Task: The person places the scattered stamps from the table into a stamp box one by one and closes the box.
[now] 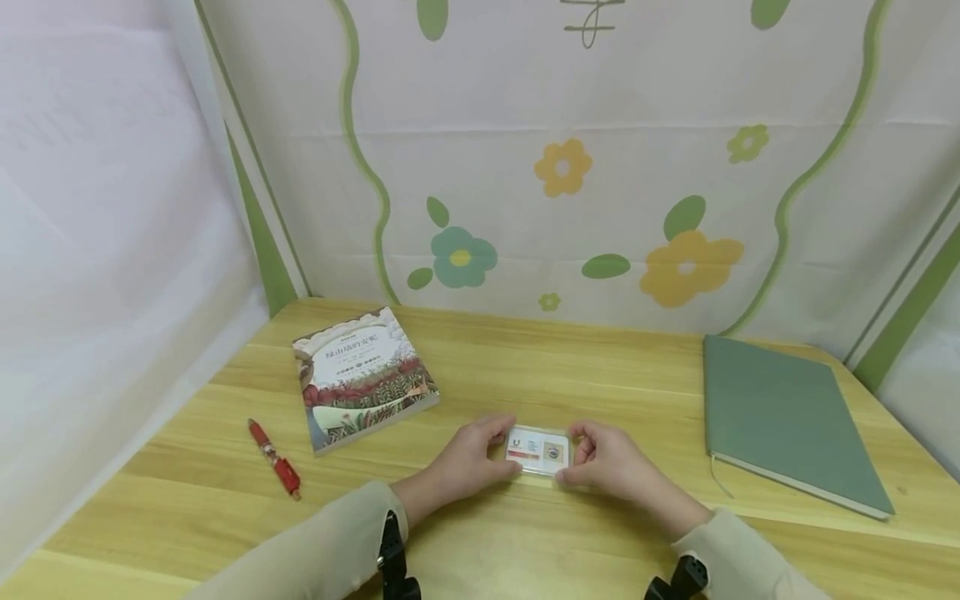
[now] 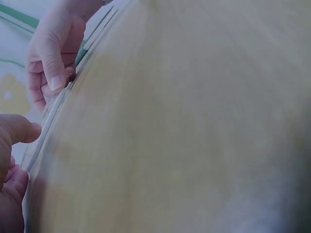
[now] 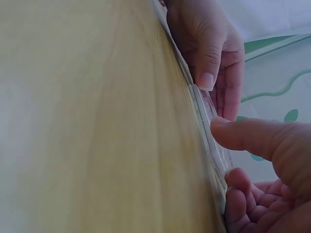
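Note:
A small clear plastic card case [image 1: 536, 446] with a white label, a red strip and a small square picture lies at the middle front of the table. My left hand [image 1: 476, 460] grips its left end, thumb at the near corner and fingers at the far one. At the opposite end, my right hand [image 1: 611, 463] pinches it between thumb and curled fingers. Seen edge-on in the left wrist view, the case [image 2: 47, 124] is a thin clear slab. The right wrist view shows the thumbs along the near edge of the case [image 3: 206, 121], close over the tabletop.
A paperback book [image 1: 363, 375] with an illustrated cover lies at the back left, a red pen [image 1: 273, 458] in front of it. On the right is a green notebook [image 1: 787, 425] with a ribbon marker. Printed cloth [image 1: 487, 100] closes off the wooden table's [image 1: 555, 367] back and sides.

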A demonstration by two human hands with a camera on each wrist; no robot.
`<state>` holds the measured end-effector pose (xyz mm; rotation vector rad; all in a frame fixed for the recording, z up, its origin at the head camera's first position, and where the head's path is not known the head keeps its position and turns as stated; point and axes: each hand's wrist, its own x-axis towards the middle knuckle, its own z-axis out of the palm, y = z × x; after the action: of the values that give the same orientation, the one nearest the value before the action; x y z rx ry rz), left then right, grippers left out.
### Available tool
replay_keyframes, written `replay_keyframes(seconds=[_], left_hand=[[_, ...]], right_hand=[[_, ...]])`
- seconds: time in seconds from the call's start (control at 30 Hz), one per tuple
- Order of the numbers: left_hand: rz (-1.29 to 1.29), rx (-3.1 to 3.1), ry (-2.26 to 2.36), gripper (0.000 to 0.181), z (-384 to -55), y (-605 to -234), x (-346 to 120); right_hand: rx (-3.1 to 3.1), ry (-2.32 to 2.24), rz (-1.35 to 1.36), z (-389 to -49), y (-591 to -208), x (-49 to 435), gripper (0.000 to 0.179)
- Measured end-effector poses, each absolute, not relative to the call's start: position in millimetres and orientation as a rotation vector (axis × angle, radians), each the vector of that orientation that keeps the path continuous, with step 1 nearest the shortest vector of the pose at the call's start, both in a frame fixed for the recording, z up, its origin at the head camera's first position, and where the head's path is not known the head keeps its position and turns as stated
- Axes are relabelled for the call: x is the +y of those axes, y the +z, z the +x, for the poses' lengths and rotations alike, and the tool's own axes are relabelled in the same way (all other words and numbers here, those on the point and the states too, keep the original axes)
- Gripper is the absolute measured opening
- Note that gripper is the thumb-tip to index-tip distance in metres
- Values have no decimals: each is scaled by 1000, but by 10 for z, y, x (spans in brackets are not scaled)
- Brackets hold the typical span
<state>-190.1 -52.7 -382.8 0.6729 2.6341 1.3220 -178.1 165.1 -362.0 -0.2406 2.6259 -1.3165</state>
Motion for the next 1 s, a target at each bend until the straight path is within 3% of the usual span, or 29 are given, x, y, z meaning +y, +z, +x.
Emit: replay_keyframes(seconds=[1.0], left_hand=[[594,2552,1449,62,-1906,-3854,-544]], right_hand=[[2703,-1280,-238,-1790,-3699,1637,63]])
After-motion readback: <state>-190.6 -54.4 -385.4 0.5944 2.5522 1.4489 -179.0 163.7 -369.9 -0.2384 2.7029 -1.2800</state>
